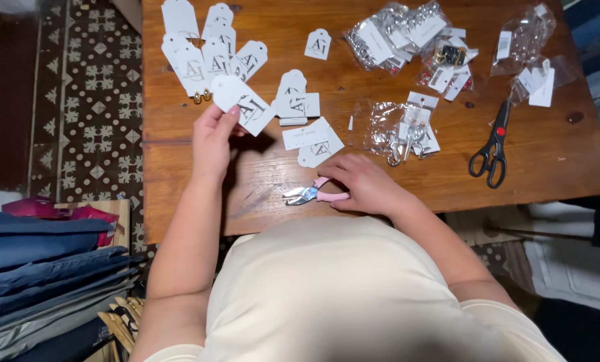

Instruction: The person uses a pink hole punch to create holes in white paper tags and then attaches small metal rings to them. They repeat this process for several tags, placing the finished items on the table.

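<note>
My left hand [213,137] holds up a white paper tag [241,100] with a dark monogram, pinched at its lower left edge above the wooden table [407,171]. My right hand [363,184] rests on the table near its front edge and grips the pink handles of a small punch plier [311,194], whose silver jaws point left. Just above the right hand lie two more white tags [312,141]. Several similar tags [209,50] are spread in a fan at the table's back left.
Black scissors with a red pivot [493,147] lie at the right. Clear bags of metal clasps and rings [407,33] fill the back right, and one bag [400,127] lies mid-table. Folded dark clothes [42,268] and wooden hangers [122,322] are stacked at the lower left.
</note>
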